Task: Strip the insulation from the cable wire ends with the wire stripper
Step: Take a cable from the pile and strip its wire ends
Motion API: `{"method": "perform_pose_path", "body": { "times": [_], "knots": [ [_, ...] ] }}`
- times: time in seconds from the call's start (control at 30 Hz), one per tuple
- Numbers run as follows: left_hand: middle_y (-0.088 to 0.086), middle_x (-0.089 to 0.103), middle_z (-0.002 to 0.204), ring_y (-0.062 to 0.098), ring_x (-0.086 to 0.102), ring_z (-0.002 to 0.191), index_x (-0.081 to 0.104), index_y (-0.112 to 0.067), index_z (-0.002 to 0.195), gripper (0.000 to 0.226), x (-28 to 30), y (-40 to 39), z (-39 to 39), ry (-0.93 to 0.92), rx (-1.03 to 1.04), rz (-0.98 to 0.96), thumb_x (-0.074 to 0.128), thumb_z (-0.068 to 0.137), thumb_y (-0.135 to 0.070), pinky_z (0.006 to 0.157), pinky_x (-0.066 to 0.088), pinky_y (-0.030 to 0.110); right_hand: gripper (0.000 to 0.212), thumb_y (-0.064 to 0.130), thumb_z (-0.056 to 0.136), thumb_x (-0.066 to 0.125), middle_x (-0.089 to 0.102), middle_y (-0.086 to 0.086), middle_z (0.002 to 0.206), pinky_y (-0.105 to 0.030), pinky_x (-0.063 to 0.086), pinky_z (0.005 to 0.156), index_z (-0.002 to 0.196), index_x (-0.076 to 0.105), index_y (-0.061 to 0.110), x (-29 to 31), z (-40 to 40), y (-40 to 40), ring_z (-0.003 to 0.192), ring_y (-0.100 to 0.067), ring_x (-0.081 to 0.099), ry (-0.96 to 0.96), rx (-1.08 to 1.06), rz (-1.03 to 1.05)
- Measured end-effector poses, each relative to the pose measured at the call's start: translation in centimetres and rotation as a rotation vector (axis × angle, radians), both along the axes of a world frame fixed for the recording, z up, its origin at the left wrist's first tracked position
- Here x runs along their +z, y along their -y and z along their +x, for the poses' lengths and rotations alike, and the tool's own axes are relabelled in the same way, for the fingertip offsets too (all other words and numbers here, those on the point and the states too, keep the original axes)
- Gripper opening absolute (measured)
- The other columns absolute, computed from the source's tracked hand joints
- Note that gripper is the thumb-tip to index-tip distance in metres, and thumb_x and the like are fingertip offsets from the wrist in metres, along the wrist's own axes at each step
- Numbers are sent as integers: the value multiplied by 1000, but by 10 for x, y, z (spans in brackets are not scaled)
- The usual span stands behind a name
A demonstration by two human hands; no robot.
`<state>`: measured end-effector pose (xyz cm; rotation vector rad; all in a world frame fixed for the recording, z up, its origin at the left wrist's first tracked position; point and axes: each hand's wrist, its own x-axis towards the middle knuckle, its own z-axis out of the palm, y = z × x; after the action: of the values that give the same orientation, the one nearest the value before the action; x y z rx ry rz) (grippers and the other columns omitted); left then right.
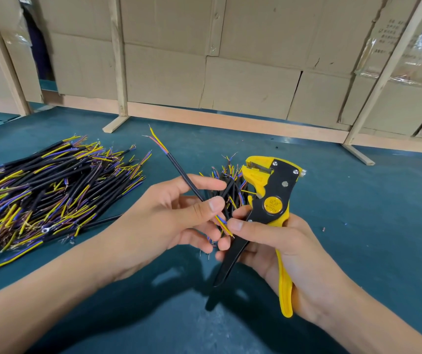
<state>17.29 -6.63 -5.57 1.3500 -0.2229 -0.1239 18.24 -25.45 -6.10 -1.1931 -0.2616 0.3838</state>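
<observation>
Pinched between thumb and fingers of the left hand, a black-sheathed cable slants toward upper centre, its near coloured wires fanned by the right hand, which also grips the yellow-and-black wire stripper, probably separating them for stripping.

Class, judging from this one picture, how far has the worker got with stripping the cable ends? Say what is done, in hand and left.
Done: the big pile on the left shows bare strands at many tips. In hand: the left hand pinches one cable, and the right hand grips the wire stripper while its thumb touches the cable's near coloured wires. Left: apparently that near end, and perhaps the smaller bundle behind the hands.
</observation>
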Motion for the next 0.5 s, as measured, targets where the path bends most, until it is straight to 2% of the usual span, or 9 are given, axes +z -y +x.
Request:
{"method": "perform_pose_path", "body": {
  "times": [0.13,0.3,0.5],
  "knots": [
    [21,67,81,29,64,66,69,-13,119,38,0,-1,0,-12,-15,1,77,83,-20,60,55,33,12,4,73,76,66,-24,77,-46,59,69,84,74,9,0,1,-1,66,-36,67,-1,-5,-11],
    [15,64,76,24,60,59,71,-16,116,44,1,-1,1,-29,-23,17,73,74,-30,57,54,34,8,6,76,75,65,-24,79,-46,59,69,84,72,7,-1,2,1,68,-37,67,11,-5,-18],
    [9,58,68,19,52,54,73,-13,112,36,-1,1,1,-36,-49,-4,72,78,-24,56,53,33,6,5,77,74,64,-20,77,-45,58,68,83,73,6,-1,5,2,68,-36,66,14,-11,17]
  ]
}}
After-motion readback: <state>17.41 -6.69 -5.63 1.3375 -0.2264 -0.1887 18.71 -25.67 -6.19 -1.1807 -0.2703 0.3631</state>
